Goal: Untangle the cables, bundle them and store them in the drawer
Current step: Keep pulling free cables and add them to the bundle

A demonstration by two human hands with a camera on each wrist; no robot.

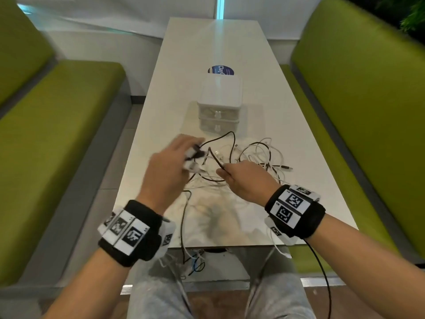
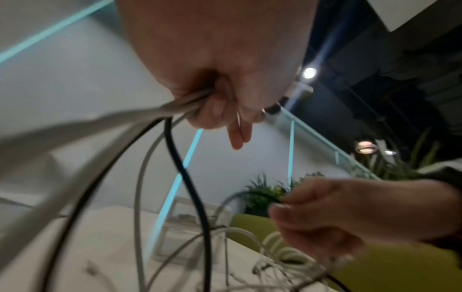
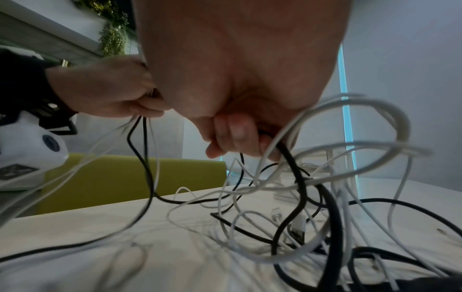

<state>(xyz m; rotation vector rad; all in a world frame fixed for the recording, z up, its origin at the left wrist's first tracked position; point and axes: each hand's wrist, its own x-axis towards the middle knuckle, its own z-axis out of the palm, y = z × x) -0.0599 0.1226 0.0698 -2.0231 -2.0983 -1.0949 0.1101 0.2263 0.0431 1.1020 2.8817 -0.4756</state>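
Left hand (image 1: 169, 168) is raised above the table (image 1: 230, 51), fingers curled round a gathered group of white and black cables with a few plug ends sticking out beyond them. Right hand (image 1: 247, 181), just to its right and lower, pinches one black cable (image 1: 226, 139) between thumb and fingertips. Most of the tangle (image 1: 259, 157) lies on the table just past the right hand, with loops running back between the two hands and a few strands trailing off the near edge toward the person's lap.

Judging by this, the untangling step is in hand and nothing is bundled yet. The next move likely calls for drawing the black cable clear of the white loops while the left hand holds its strands steady, pulling gently so no knot tightens.

Ahead of both hands stands the drawer unit (image 1: 219, 104), both drawers closed. Green benches (image 1: 57, 125) flank the long white table, and a round blue sticker (image 1: 221, 70) lies beyond the unit.
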